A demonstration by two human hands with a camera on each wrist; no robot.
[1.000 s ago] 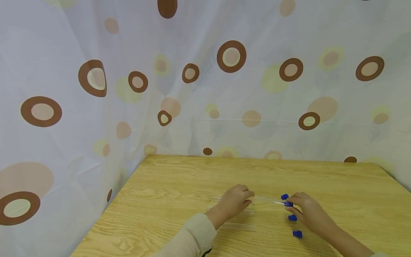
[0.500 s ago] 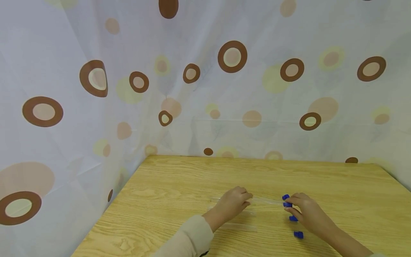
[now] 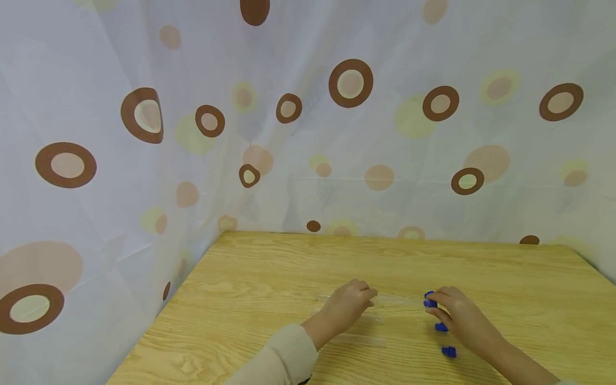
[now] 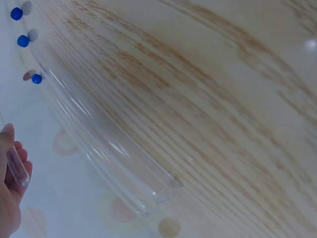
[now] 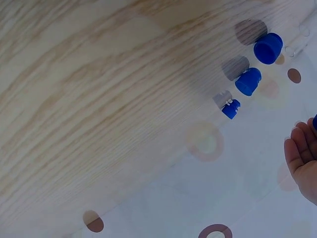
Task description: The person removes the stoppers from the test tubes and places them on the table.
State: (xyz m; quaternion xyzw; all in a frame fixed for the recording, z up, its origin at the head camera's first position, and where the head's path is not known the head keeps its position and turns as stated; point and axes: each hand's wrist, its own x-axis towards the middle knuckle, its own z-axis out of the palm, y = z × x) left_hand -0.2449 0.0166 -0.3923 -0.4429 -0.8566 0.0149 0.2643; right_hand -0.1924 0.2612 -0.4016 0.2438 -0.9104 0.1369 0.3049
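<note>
My left hand (image 3: 347, 306) grips a clear test tube (image 3: 399, 300) near its rounded end; that end (image 4: 20, 173) shows past my fingers in the left wrist view. The tube is held over the table, its other end pointing right. There my right hand (image 3: 463, 316) pinches a blue cap (image 3: 430, 303) between thumb and fingers, right at the tube's mouth. Only an edge of this cap (image 5: 315, 122) shows in the right wrist view, by the curled fingers (image 5: 299, 144). How far the cap sits on the tube I cannot tell.
More clear test tubes (image 4: 114, 144) lie side by side on the wooden table (image 3: 231, 299), partly behind my left hand. Three loose blue caps stand in a row near my right hand: a near one (image 5: 268, 48), a middle one (image 5: 248, 82) and a far one (image 5: 231, 109). A patterned curtain (image 3: 289, 203) borders the table.
Both hands stay nearly in place with the tube and cap between them. The right fingers have shifted slightly on the cap, which shows more now. The head view has drifted a little.
</note>
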